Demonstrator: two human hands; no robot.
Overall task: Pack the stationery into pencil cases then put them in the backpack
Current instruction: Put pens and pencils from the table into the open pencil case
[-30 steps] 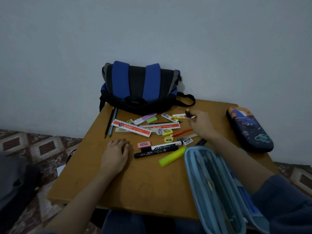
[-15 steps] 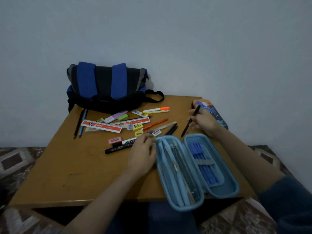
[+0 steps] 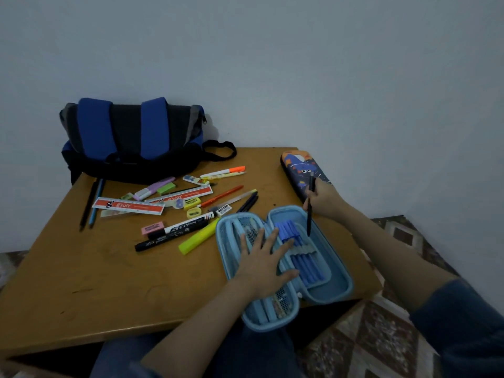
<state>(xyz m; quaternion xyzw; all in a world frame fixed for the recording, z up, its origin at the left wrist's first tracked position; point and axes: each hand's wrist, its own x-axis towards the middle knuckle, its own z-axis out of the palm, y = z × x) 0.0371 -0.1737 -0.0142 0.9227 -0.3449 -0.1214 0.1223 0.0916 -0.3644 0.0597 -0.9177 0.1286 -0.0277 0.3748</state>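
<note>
Head view shows the left hand (image 3: 263, 264) now spread flat on the open blue case (image 3: 283, 264), while the right hand (image 3: 321, 199) pinches a black pen (image 3: 309, 211), now tip-down at the case's 1 o'clock rim, so insertion seems next.

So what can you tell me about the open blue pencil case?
The light blue pencil case lies unzipped and spread flat at the table's near right corner, slightly overhanging the edge. It looks like a stiff shell with a fabric lining. Its left half has mesh pockets; its right half has an elastic band holding dark blue pens. The left hand presses flat across its middle. The right hand points a black pen down into its right half.
</note>
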